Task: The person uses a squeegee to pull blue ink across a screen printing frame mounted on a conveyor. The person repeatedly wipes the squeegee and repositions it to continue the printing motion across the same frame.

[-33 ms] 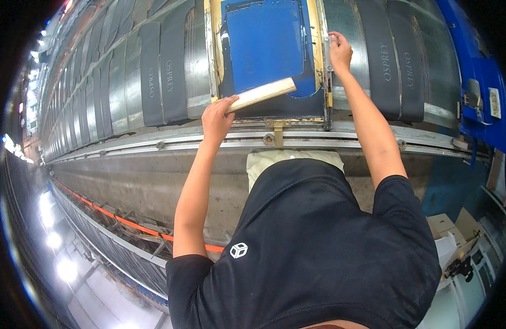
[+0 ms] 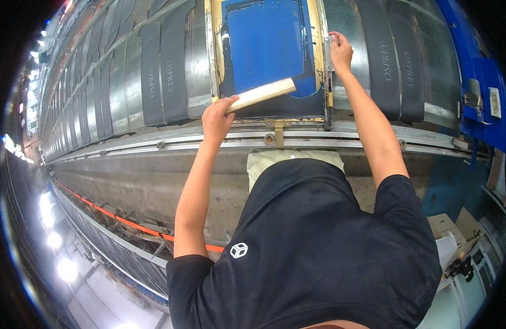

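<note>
My left hand (image 2: 217, 118) is wrapped round the left end of a pale wooden squeegee (image 2: 264, 94). The squeegee slants over the near part of a screen-printing frame (image 2: 325, 101), its right end higher in the picture. A blue mesh (image 2: 266, 46) with dark smeared borders fills the frame, and a dark band lies along its near end. My right hand (image 2: 340, 53) is closed at the frame's right side rail, fingertips pinched at the metal edge. Part of the mesh is hidden by the squeegee.
Dark grey fabric pieces (image 2: 173, 82) lie in rows on the long shiny table, left and right (image 2: 379, 60) of the frame. A metal rail (image 2: 181, 141) runs along the near edge. Blue equipment (image 2: 486, 104) stands at right; cardboard boxes (image 2: 447, 227) sit lower right.
</note>
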A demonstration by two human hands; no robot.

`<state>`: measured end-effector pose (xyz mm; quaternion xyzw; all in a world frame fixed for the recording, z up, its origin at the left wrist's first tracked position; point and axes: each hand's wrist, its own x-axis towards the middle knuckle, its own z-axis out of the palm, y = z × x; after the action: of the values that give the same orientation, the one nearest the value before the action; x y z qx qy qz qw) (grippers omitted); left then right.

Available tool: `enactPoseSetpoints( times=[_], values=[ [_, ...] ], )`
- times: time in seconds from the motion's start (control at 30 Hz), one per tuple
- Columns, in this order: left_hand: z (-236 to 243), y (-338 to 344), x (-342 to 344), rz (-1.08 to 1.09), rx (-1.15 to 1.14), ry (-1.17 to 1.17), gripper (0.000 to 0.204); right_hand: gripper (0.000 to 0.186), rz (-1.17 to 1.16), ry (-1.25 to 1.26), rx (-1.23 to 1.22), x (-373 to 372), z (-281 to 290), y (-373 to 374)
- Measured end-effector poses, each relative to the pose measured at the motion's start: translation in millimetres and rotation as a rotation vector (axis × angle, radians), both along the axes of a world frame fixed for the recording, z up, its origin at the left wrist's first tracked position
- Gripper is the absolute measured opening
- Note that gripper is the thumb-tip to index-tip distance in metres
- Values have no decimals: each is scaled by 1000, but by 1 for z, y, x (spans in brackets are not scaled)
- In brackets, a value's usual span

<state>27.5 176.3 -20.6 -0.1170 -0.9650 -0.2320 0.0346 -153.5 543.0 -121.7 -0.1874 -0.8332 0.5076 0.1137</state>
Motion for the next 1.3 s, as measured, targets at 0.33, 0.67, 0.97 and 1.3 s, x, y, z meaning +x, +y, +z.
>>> enactPoseSetpoints(
  times=[0.33, 0.67, 0.97, 1.3],
  values=[
    [-12, 43, -3, -107, 62, -53, 50, 22, -27, 23, -34, -1, -6, 1],
    [-26, 82, -24, -149, 40, -35, 49, 23, -39, -1, -44, -2, -7, -2],
    [4, 7, -10, -1, 72, -346, 50, 21, 5, 20, -27, -6, -16, 6],
    [-13, 10, 11, 23, 158, -65, 54, 23, 4, 12, -23, -2, -12, 2]
  ],
)
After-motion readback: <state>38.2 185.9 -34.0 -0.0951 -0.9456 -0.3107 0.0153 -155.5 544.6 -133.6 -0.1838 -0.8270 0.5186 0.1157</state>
